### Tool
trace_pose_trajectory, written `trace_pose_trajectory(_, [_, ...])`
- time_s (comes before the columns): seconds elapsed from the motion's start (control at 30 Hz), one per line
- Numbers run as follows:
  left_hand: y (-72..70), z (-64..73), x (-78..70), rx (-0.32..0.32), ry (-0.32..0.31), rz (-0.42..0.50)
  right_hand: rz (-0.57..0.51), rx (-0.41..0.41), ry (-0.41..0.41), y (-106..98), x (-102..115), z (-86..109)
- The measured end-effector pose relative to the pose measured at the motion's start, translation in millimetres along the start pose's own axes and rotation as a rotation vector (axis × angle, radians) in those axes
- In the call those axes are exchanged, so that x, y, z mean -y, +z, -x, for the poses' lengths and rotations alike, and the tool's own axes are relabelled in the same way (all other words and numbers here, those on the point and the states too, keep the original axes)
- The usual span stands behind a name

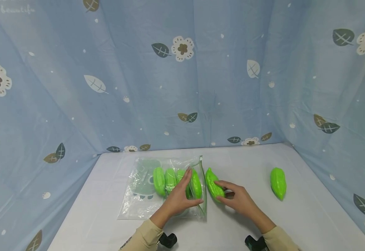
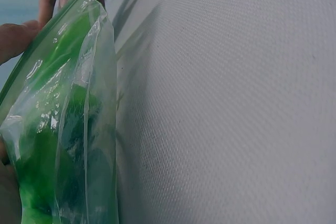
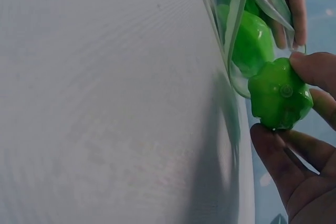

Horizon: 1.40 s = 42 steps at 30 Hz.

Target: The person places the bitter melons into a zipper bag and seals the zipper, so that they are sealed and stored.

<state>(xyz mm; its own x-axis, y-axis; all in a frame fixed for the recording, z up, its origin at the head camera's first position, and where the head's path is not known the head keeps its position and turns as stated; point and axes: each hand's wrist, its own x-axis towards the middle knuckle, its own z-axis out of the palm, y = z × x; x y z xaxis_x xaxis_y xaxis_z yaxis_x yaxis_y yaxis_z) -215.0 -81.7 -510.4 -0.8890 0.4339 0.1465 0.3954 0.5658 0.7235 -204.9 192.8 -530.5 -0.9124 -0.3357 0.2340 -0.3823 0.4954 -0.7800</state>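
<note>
My left hand (image 1: 178, 198) lies over a clear zip bag (image 1: 127, 211), its thumb and fingers spread wide and touching the bag near its mouth. The bag's mouth faces right. Inside the bag (image 2: 100, 171) several bright green bitter melons (image 1: 159, 181) lie side by side, partly behind my left hand. Just right of the mouth, my right hand (image 1: 237, 198) pinches another green bitter melon (image 1: 213, 183) between thumb and fingers. The right wrist view shows the blunt, lobed end of that held melon (image 3: 281, 94), close to the bag's rim (image 3: 235, 38).
One more green bitter melon (image 1: 278, 183) lies alone on the right of the white table (image 1: 242, 160). A blue patterned curtain (image 1: 182, 87) encloses the back and sides. Black wrist devices (image 1: 168, 240) sit by both sleeves.
</note>
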Motion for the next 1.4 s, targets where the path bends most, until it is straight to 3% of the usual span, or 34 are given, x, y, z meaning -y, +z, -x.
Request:
trace_pose_trajectory(0.8, [-0.8,0.0,-0.7,0.001,0.018,0.007,-0.010,0.042,-0.009,11.5,9.2,-14.2])
trace_pose_trajectory(1.4, [1.3,0.1,0.3,-0.014,0.001,-0.007,-0.100,0.072,0.006,8.6,7.8,-17.9])
